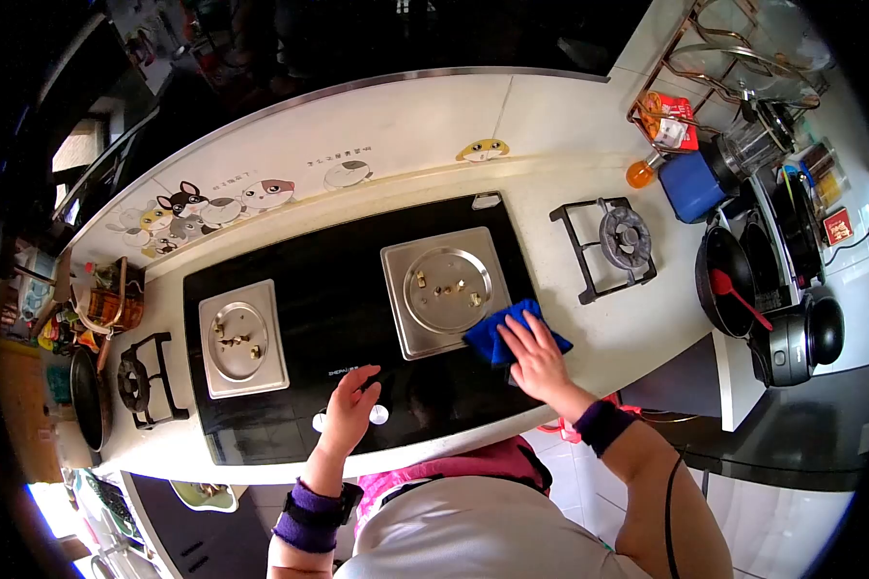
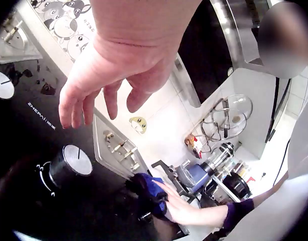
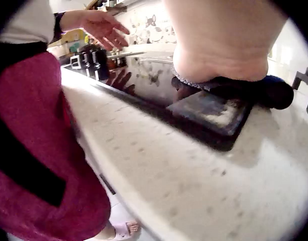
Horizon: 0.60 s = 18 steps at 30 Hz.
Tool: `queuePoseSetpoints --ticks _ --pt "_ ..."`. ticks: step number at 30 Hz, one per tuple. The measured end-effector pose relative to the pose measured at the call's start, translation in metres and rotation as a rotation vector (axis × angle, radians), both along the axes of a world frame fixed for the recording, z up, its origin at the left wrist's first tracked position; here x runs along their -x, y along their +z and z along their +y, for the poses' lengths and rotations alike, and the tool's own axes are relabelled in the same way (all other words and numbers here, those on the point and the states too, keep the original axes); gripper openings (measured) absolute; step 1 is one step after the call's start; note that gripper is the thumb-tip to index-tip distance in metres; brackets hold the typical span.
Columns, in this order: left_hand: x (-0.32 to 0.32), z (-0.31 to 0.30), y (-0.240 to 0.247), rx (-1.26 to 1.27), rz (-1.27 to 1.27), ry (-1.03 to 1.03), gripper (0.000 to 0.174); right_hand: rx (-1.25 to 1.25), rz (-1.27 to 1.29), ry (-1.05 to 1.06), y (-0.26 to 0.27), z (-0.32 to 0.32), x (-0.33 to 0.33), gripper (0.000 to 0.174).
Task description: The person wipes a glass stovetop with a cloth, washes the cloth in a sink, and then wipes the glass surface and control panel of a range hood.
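Observation:
My right hand [image 1: 533,355] presses on a folded blue cloth [image 1: 518,326] with its fingers laid fairly straight over it. The cloth lies at the right edge of the black glass cooktop [image 1: 357,333], overlapping the lower right corner of the right square steel burner plate [image 1: 417,340]. In the right wrist view the fingers are hidden behind the palm, and the cloth [image 3: 279,92] shows dark beneath. My left hand [image 1: 349,410] hangs above the cooktop's front, near the control knobs [image 2: 77,160], fingers loosely bent and holding nothing. The left burner plate [image 1: 272,372] also lies in the cooktop.
One burner grate [image 1: 572,241] stands off the cooktop to the right, another grate [image 1: 169,378] to the left. A black pan [image 1: 710,289] with a red spatula [image 1: 739,297], a blue appliance [image 1: 690,186] and a rack of glass lids line the right side.

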<state>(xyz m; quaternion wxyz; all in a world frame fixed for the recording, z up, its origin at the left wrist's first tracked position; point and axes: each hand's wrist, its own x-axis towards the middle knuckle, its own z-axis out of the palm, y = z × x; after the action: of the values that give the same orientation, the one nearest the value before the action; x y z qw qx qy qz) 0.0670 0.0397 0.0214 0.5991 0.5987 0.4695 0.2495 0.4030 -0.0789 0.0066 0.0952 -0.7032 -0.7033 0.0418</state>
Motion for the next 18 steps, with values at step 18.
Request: queuePoseSetpoints --ticks 18 --pt "-0.025 0.025 0.014 0.187 0.055 -0.041 0.03 -0.053 -0.003 0.778 -0.013 0.229 -0.048 0.067"
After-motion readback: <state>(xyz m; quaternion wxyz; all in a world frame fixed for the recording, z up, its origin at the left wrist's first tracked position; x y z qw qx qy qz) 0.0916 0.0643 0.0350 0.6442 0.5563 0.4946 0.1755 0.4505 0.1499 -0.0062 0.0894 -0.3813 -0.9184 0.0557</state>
